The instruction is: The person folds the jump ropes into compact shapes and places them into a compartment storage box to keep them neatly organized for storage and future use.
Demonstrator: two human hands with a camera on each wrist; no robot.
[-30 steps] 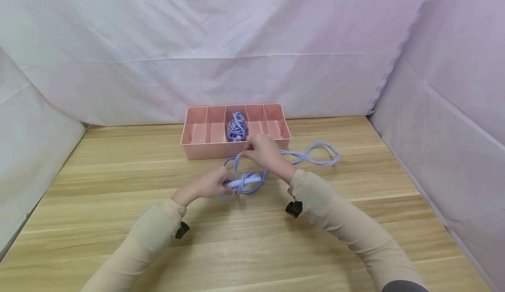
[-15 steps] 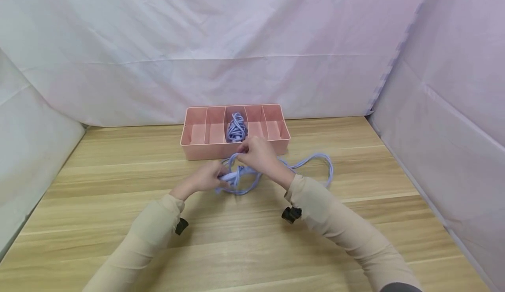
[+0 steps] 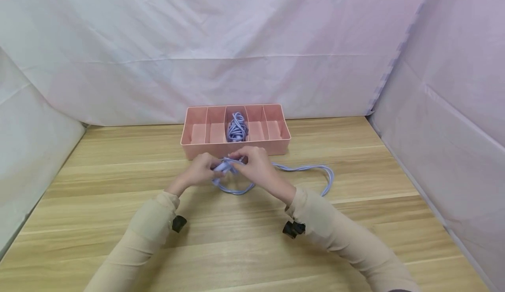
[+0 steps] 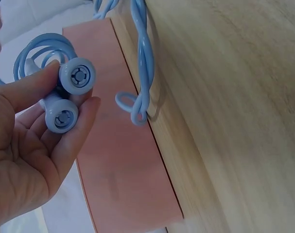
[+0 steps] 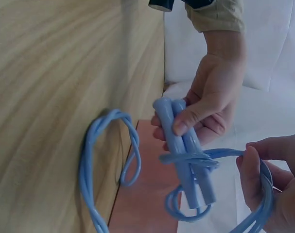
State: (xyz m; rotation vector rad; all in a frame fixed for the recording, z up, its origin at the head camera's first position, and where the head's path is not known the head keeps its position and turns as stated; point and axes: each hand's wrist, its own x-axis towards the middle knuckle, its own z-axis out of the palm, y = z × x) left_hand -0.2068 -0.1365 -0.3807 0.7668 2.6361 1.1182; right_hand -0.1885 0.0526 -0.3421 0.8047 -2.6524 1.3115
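Note:
Held together by my left hand (image 3: pixel 200 169) are the two handles (image 5: pixel 176 145) of a light blue jump rope. In the left wrist view their round ends (image 4: pixel 78 76) face the camera between thumb and fingers. My right hand (image 3: pixel 255 165) pinches the doubled cord (image 5: pixel 266 191) close beside the handles. Some turns of cord wrap around both handles in the right wrist view. The loose part of the rope (image 3: pixel 307 168) trails to the right, and a loop hangs below the hands. Both hands are just in front of a pink box (image 3: pixel 205 151).
The box has several compartments side by side. In its middle one lies another bundled blue rope (image 3: pixel 236 127). A white cloth curtain (image 3: pixel 244 81) stands behind the wooden table (image 3: pixel 252 243), with more cloth at both sides.
My left hand has shifted left and up with the handles, and my right hand has moved the cord slightly nearer to them. The trailing rope has been drawn in and changed shape.

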